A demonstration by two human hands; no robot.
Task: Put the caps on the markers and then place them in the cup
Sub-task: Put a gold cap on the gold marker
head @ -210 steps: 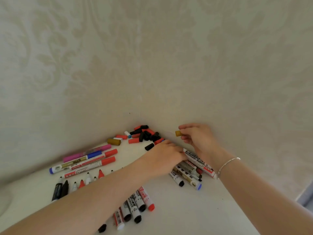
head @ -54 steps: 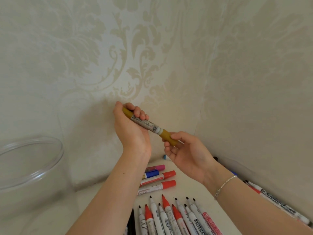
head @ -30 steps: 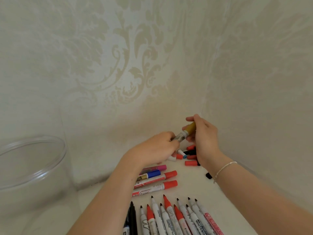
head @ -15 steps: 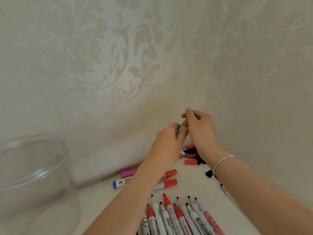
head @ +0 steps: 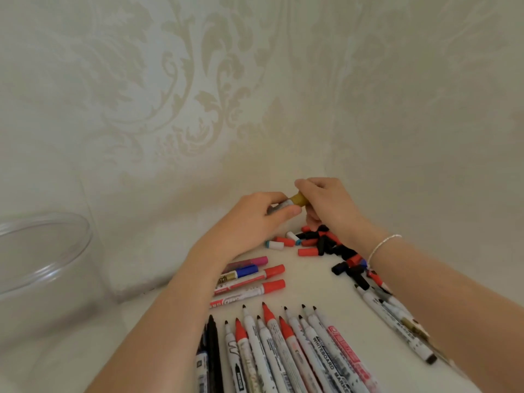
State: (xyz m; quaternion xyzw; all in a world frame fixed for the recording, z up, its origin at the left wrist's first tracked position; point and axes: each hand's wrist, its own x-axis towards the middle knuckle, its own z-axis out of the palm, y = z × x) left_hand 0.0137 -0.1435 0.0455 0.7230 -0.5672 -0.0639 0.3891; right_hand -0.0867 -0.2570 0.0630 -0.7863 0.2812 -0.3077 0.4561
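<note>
Both hands meet over the far corner of the desk (head: 306, 282), where the two wallpapered walls join. The left hand (head: 249, 222) is clamped round the barrel of a gold marker (head: 283, 205), and the right hand (head: 329, 205) pinches its gold cap (head: 298, 199) at the end of the barrel. Whether the cap is fully seated cannot be told, since the fingers hide the joint.

The likely trouble is a cap pushed on crooked or only halfway, which would slip off once the marker drops into the cup (head: 42, 279). The cup stands well apart at the desk's left edge, so carrying the marker over could sweep the left forearm across the row of uncapped markers (head: 283, 344) at the near edge (their bare tips could mark the pale surface or the arm). The heap of loose caps (head: 320, 242) lies just under the hands, near the corner; these short cylinders would roll readily if knocked.

The cup is clear plastic, wide and round-rimmed, smooth and glossy. The markers are slim, hard plastic tubes with printed labels. Four capped markers (head: 249, 279) lie between the corner and the row. The desk looks matt and off-white.
</note>
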